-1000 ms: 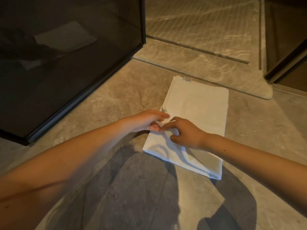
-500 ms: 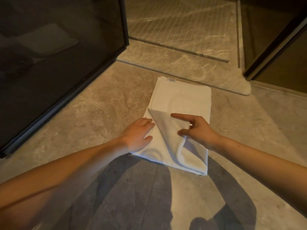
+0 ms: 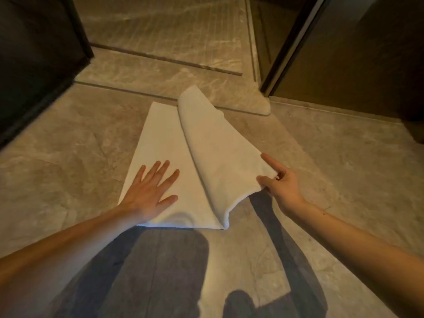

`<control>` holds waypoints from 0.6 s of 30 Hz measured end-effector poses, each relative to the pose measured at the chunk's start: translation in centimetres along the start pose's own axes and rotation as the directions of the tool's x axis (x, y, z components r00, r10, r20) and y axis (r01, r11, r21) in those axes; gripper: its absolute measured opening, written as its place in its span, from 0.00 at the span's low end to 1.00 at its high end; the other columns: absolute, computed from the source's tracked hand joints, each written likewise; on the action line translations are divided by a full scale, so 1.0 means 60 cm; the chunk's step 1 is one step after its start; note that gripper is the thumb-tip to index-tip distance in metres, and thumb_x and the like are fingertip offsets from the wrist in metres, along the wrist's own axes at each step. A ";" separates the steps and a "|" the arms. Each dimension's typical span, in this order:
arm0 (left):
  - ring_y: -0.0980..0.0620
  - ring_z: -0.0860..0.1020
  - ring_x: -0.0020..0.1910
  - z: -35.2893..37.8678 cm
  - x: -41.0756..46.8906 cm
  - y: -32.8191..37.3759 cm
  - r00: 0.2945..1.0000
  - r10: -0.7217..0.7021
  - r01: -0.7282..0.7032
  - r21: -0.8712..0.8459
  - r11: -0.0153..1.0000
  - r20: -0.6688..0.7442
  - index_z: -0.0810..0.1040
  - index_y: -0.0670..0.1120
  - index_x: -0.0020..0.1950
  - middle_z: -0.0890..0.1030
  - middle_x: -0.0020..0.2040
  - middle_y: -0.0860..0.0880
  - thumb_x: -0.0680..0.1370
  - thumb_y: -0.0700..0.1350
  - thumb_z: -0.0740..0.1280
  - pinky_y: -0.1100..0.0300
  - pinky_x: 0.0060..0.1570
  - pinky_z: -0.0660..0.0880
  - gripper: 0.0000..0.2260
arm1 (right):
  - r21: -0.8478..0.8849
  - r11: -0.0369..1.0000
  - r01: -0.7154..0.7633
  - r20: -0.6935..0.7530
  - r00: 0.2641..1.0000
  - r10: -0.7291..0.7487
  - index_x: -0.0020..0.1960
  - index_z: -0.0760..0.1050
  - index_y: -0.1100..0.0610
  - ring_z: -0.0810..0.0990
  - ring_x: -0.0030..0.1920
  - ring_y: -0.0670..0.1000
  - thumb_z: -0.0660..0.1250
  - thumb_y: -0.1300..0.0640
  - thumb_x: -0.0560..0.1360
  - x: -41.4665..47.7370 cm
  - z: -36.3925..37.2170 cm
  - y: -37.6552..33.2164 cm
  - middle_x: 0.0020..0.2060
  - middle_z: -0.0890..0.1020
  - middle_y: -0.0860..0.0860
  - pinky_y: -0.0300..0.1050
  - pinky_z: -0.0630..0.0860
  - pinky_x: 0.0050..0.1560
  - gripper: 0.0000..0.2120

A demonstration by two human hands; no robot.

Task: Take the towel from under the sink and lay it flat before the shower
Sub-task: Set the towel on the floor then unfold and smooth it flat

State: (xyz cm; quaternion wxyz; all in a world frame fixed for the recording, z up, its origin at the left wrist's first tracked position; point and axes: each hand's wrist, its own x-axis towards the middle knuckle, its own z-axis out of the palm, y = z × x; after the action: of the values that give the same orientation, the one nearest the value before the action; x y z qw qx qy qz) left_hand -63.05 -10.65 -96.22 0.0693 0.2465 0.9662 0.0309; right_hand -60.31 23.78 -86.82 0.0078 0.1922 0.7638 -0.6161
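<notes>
Presently, nearest the camera, the person's shadow [image 3: 160, 260] falls across the stone floor [image 3: 68, 161], and both forearms reach forward over it.

Left hand [image 3: 149, 191]: palm down, fingers straight and spread, pressed on the lower layer of the towel [image 3: 160, 134] near its close left corner. Judged function: anchor, so that the bottom layer does not drag while the layer above is drawn off.

Right hand [image 3: 282, 184]: thumb and forefinger pinch the near right edge of the upper layer [image 3: 218, 145], which is held clear of the floor. The other fingers curl in toward the palm. Judged function: carry this layer to the right to open the fold.

Towel condition: white, plain, soft and fairly thick by its look, partly unfolded. The lower layer lies flat. The raised layer forms a slanting sheet, rolled over along a fold line running from the near edge to the far end. Its near hem sags in a curve between the pinch point and the floor.

Position: the towel lies on the floor directly before the stone sill [image 3: 137, 72]; whether it touches the sill cannot be told. Beyond lies the grooved shower floor [image 3: 160, 26], flanked by a dark glass panel [image 3: 34, 53] at left and a dark door frame [image 3: 291, 42] at right. Judged step: unfolding, with laying flat not yet complete.
</notes>
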 end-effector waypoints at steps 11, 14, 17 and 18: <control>0.49 0.38 0.77 0.010 -0.003 -0.006 0.999 0.009 -0.009 0.004 1.000 -0.034 0.38 0.60 0.77 0.40 0.79 0.49 0.77 0.68 0.40 0.44 0.75 0.41 0.30 | -0.160 0.956 -0.247 -0.389 0.906 0.168 0.67 0.75 0.55 0.76 0.62 0.55 0.66 0.72 0.71 -0.029 -0.091 0.105 0.63 0.79 0.52 0.46 0.78 0.56 0.27; 0.48 0.41 0.78 0.012 -0.004 -0.008 0.999 -0.014 0.014 0.004 1.000 -0.041 0.40 0.59 0.78 0.43 0.80 0.48 0.77 0.68 0.40 0.44 0.74 0.43 0.31 | -0.244 0.921 -0.303 -0.438 0.882 0.174 0.70 0.72 0.54 0.77 0.62 0.58 0.66 0.69 0.73 -0.048 -0.086 0.104 0.64 0.78 0.55 0.56 0.77 0.61 0.27; 0.44 0.45 0.78 0.011 -0.007 -0.012 0.998 -0.051 0.052 0.017 0.999 -0.040 0.43 0.57 0.79 0.47 0.80 0.46 0.77 0.68 0.38 0.42 0.73 0.46 0.32 | -0.306 0.892 -0.333 -0.475 0.865 0.160 0.74 0.67 0.55 0.79 0.56 0.57 0.65 0.65 0.76 -0.076 -0.073 0.109 0.63 0.78 0.60 0.52 0.77 0.59 0.27; 0.44 0.46 0.78 0.010 -0.009 -0.014 0.998 -0.059 0.060 0.015 0.998 -0.037 0.44 0.56 0.79 0.48 0.80 0.45 0.77 0.68 0.38 0.42 0.73 0.46 0.32 | -0.300 0.891 -0.341 -0.490 0.856 0.163 0.74 0.66 0.56 0.79 0.58 0.58 0.64 0.65 0.76 -0.083 -0.070 0.110 0.64 0.77 0.60 0.51 0.76 0.60 0.27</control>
State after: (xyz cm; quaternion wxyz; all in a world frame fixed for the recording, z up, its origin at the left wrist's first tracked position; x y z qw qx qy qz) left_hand -62.88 -11.61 -96.83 0.0503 0.2176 0.9744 0.0255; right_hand -52.74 27.41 -90.76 -0.0510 0.4251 0.8155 -0.3894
